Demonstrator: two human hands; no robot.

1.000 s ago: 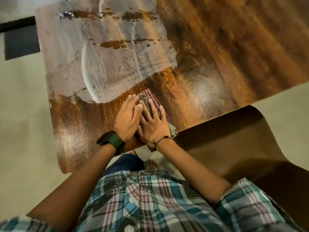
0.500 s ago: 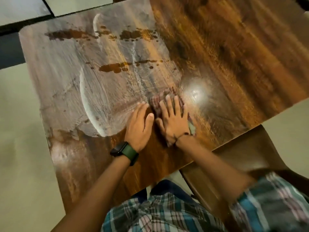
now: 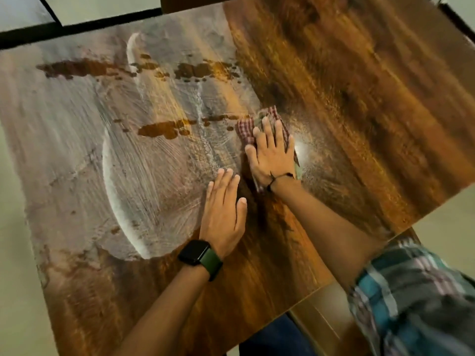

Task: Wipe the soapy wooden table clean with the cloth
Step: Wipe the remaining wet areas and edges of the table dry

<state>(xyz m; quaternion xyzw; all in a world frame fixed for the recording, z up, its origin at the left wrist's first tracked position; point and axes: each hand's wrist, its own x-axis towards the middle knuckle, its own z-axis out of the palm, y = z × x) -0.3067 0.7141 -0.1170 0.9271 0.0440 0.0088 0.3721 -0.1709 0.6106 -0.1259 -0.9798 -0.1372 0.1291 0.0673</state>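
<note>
i see my right hand (image 3: 273,155), fingers (image 3: 267,129) spread, flat on the cloth (image 3: 246,129) mid-surface (image 3: 359,98). my left hand (image 3: 223,214), fingers together, rests at its 7 o'clock; soap (image 3: 115,140) at 9.

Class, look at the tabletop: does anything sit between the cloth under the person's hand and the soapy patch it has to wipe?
Nothing visible does. The right hand presses the checked cloth flat on the table, right at the edge of the soapy film. The left hand rests flat beside it, nearer the person, not in the cloth's path.
</note>
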